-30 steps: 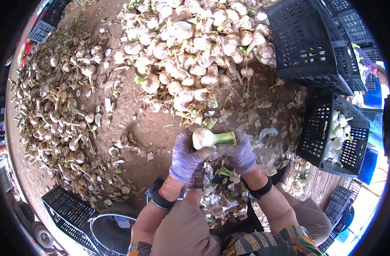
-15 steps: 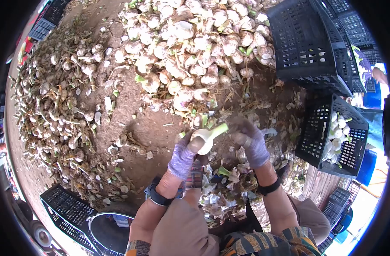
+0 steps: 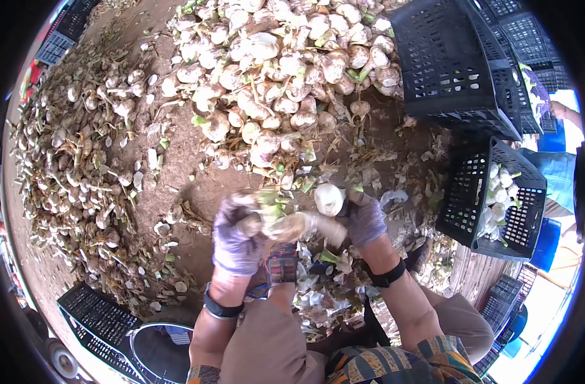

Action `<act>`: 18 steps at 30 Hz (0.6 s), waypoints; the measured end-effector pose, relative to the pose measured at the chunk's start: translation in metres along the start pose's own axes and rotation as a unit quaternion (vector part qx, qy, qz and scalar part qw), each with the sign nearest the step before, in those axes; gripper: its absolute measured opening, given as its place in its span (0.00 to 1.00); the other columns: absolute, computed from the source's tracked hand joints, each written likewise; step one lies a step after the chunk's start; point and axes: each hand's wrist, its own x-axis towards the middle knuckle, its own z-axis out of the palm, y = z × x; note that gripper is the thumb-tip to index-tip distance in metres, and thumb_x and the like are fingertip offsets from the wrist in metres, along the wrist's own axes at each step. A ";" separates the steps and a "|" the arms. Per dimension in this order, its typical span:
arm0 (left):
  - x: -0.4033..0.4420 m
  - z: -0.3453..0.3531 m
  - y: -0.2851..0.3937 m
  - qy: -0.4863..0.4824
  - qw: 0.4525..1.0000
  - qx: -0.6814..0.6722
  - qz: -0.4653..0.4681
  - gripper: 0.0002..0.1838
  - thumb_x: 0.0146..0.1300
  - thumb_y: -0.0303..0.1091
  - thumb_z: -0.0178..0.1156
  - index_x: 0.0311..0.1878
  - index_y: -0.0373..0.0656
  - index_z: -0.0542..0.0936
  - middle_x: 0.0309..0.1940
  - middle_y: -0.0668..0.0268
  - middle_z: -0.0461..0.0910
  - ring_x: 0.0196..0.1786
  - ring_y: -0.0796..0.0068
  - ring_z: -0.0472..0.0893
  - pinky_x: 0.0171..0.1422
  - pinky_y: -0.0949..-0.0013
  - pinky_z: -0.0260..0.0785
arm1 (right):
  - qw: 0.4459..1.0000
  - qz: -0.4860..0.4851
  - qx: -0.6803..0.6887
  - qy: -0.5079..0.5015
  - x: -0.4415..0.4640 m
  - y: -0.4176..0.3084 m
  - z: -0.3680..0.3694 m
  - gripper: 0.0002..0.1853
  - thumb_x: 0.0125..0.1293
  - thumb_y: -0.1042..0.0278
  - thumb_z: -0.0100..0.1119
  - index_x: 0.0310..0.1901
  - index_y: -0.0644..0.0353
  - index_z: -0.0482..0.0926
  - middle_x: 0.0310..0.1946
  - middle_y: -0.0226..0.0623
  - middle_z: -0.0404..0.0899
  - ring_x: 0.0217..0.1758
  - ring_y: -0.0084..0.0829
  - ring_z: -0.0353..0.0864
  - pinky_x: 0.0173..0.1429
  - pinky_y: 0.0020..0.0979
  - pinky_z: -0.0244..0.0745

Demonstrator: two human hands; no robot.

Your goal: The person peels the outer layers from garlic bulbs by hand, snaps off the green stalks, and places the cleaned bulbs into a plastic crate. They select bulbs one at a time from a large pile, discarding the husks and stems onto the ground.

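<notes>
My left hand [image 3: 236, 233], in a purple-tinted glove, is smeared by motion. Its fingers are closed around a blurred, unpeeled garlic bulb [image 3: 286, 225], whose tan stem points right toward the other hand. Blurred green and pale bits show just above these fingers. My right hand [image 3: 367, 223], gloved alike, has its fingertips closed at the side of a clean white garlic bulb [image 3: 329, 200]; part of the grip is hidden. Both hands are over the ground between my knees and the large heap of garlic [image 3: 280, 83].
Peeled white garlic lies in a tilted black crate [image 3: 462, 198] at right. A bigger black crate [image 3: 443, 64] stands behind it. Smaller garlic spreads on the left [image 3: 81, 160]. Husks [image 3: 324, 288] litter the ground below my hands. Another person's arm [image 3: 564, 114] shows far right.
The clean white bulb has gone from my left hand to beside my right fingers. My left hand has moved left and now holds a browner garlic bulb.
</notes>
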 end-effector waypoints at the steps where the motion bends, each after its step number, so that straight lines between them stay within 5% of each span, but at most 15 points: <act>1: -0.003 0.005 0.010 0.017 1.000 -0.009 0.019 0.20 0.42 0.22 0.66 0.43 0.41 0.74 0.33 0.62 0.80 0.33 0.72 0.80 0.39 0.73 0.74 | 1.000 -0.002 -0.001 0.000 0.000 -0.003 -0.002 0.11 0.58 0.61 0.58 0.38 0.59 0.74 0.30 0.34 0.77 0.30 0.29 0.77 0.31 0.28 0.76; 3: -0.002 -0.027 0.026 -0.079 0.997 0.022 -0.014 0.19 0.43 0.21 0.65 0.42 0.40 0.74 0.35 0.59 0.80 0.36 0.69 0.81 0.43 0.68 0.76 | 0.999 0.011 0.033 -0.017 -0.002 -0.009 -0.007 0.10 0.58 0.62 0.58 0.37 0.58 0.75 0.29 0.33 0.76 0.24 0.25 0.73 0.22 0.24 0.67; 4: -0.004 -0.045 0.027 -0.063 0.988 0.139 -0.006 0.14 0.46 0.24 0.65 0.39 0.41 0.76 0.36 0.57 0.80 0.37 0.67 0.81 0.43 0.64 0.76 | 0.999 0.009 0.034 -0.015 -0.002 -0.010 -0.010 0.10 0.58 0.62 0.58 0.37 0.58 0.75 0.29 0.33 0.76 0.24 0.25 0.73 0.22 0.24 0.67; 5: -0.005 -0.032 0.035 -0.058 0.895 0.432 -0.095 0.12 0.48 0.30 0.66 0.36 0.40 0.77 0.34 0.57 0.80 0.35 0.66 0.81 0.41 0.65 0.75 | 1.000 -0.004 0.026 -0.003 0.000 -0.008 -0.012 0.09 0.58 0.62 0.58 0.36 0.57 0.75 0.27 0.32 0.75 0.22 0.24 0.72 0.20 0.22 0.63; 7: -0.002 -0.034 0.004 -0.178 0.631 0.736 0.167 0.11 0.48 0.33 0.67 0.34 0.40 0.78 0.30 0.58 0.80 0.32 0.68 0.81 0.36 0.66 0.74 | 1.000 -0.015 0.018 0.005 0.000 -0.008 -0.010 0.09 0.58 0.61 0.58 0.35 0.57 0.75 0.26 0.31 0.75 0.21 0.22 0.70 0.18 0.21 0.59; 10: -0.005 -0.015 -0.030 -0.148 0.708 0.671 0.163 0.12 0.50 0.36 0.67 0.34 0.41 0.79 0.21 0.60 0.76 0.26 0.71 0.78 0.31 0.69 0.70 | 0.997 -0.017 -0.077 0.008 -0.008 -0.005 -0.011 0.08 0.58 0.64 0.58 0.35 0.59 0.75 0.21 0.31 0.73 0.18 0.22 0.69 0.18 0.22 0.61; 12: 0.003 0.004 -0.037 -0.099 0.768 0.624 -0.102 0.13 0.52 0.41 0.66 0.33 0.40 0.80 0.17 0.65 0.74 0.22 0.79 0.72 0.27 0.73 0.66 | 0.960 -0.181 -0.215 -0.009 -0.005 0.003 -0.017 0.09 0.57 0.66 0.58 0.35 0.61 0.75 0.18 0.30 0.72 0.15 0.21 0.67 0.18 0.22 0.61; 13: 0.008 0.008 -0.038 -0.095 0.768 0.625 -0.103 0.13 0.52 0.41 0.66 0.33 0.40 0.80 0.17 0.65 0.74 0.22 0.79 0.72 0.27 0.73 0.66 | 0.960 -0.178 -0.215 -0.011 -0.007 0.005 -0.015 0.09 0.57 0.66 0.58 0.35 0.61 0.75 0.18 0.30 0.72 0.15 0.21 0.67 0.18 0.22 0.61; 15: 0.015 0.013 -0.039 -0.038 0.828 0.501 -0.249 0.16 0.54 0.43 0.65 0.34 0.36 0.81 0.18 0.70 0.74 0.22 0.85 0.68 0.25 0.77 0.62 | 0.926 -0.242 -0.289 -0.028 -0.017 0.004 -0.007 0.10 0.55 0.67 0.60 0.35 0.64 0.76 0.17 0.29 0.72 0.13 0.20 0.67 0.18 0.22 0.62; 18: 0.014 0.005 -0.040 -0.056 0.864 0.432 -0.253 0.14 0.53 0.38 0.63 0.33 0.33 0.80 0.19 0.71 0.75 0.22 0.86 0.70 0.25 0.79 0.62 | 0.909 -0.258 -0.327 -0.025 -0.021 0.006 -0.003 0.11 0.54 0.66 0.61 0.35 0.64 0.76 0.17 0.30 0.72 0.14 0.20 0.67 0.18 0.22 0.61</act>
